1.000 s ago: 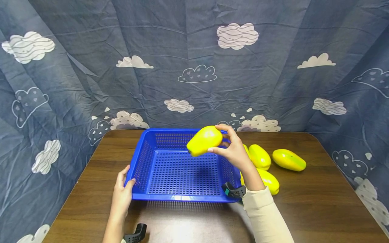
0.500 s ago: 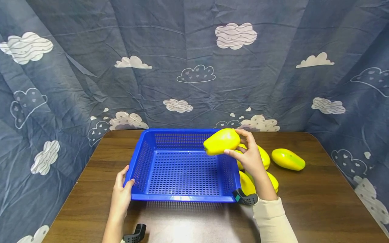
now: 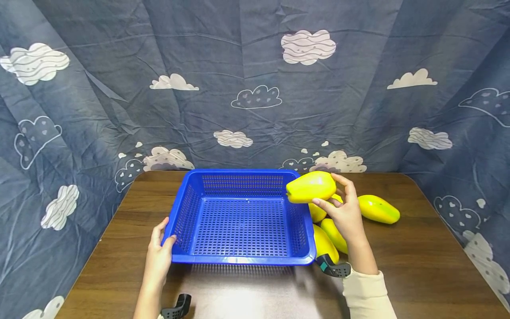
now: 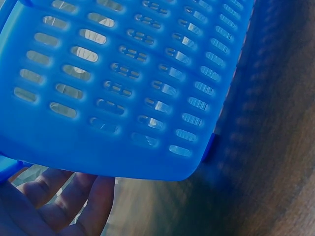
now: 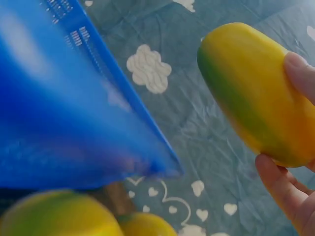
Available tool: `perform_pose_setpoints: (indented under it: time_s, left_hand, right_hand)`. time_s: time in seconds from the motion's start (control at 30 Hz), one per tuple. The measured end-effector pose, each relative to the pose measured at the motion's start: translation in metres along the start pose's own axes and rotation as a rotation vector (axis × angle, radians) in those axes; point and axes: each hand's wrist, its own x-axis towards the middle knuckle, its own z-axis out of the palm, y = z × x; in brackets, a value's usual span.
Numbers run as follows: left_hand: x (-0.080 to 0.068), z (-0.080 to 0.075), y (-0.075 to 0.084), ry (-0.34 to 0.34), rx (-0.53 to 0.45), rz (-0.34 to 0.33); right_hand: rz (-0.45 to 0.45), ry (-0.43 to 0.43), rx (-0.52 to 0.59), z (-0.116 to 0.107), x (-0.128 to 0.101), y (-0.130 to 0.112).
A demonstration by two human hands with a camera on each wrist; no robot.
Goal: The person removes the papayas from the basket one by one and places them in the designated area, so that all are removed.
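My left hand [image 3: 158,250] grips the left rim of a blue plastic basket [image 3: 243,260], thumb over the edge and fingers outside. In the left wrist view, its fingers [image 4: 101,201] curl at the slotted wall. My right hand [image 3: 347,215] holds a yellow papaya [image 3: 311,188] by its thick end, between thumb and fingertips. This papaya is raised over the basket's back right corner, its narrow end pointing left. In the right wrist view, the papaya [image 5: 251,93] shows a green streak and stands apart from the basket wall. No fruit shows inside the basket.
Several more papayas lie on the wooden table [image 3: 430,266] right of the basket, partly hidden by my right arm. One papaya [image 3: 378,209] lies farther right, by itself. A grey-blue curtain [image 3: 223,53] with cloud prints hangs behind the table.
My right hand has carried the papaya rightward, from above the basket's inside to its right rim. My left hand and the basket have stayed in place.
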Motion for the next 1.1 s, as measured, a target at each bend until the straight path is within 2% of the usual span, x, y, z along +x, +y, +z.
perform_pose_setpoints:
  time_s: [0.2, 0.3, 0.33, 0.5, 0.7, 0.8, 0.93, 0.97, 1.1]
  left_hand:
    - [0.0, -0.001, 0.0, 0.0, 0.013, -0.011]
    - [0.001, -0.001, 0.0, 0.004, 0.024, -0.011]
    - [0.001, -0.001, 0.0, 0.005, 0.024, -0.015]
    - [0.001, -0.001, -0.001, -0.004, 0.014, -0.015]
    - [0.002, 0.0, -0.001, 0.006, 0.015, -0.005]
    - [0.001, 0.0, 0.0, 0.012, 0.016, -0.002]
    - [0.001, 0.0, 0.0, 0.017, 0.019, 0.0]
    - [0.001, 0.0, 0.0, 0.016, 0.018, 0.0]
    - [0.001, 0.0, 0.0, 0.009, 0.012, -0.006]
  right_hand:
    - [0.015, 0.065, 0.022, -0.02, -0.007, 0.027]
    - [0.039, 0.115, -0.021, -0.029, -0.012, 0.039]
    - [0.061, 0.14, -0.063, -0.028, -0.014, 0.034]
    - [0.129, 0.255, -0.112, -0.032, -0.025, 0.021]
    - [0.172, 0.362, -0.06, -0.039, -0.036, 0.013]
    - [0.158, 0.401, -0.036, -0.049, -0.041, 0.026]
    - [0.144, 0.435, -0.084, -0.069, -0.048, 0.061]
    - [0.155, 0.444, -0.121, -0.074, -0.049, 0.068]
    - [0.199, 0.497, -0.144, -0.089, -0.056, 0.093]
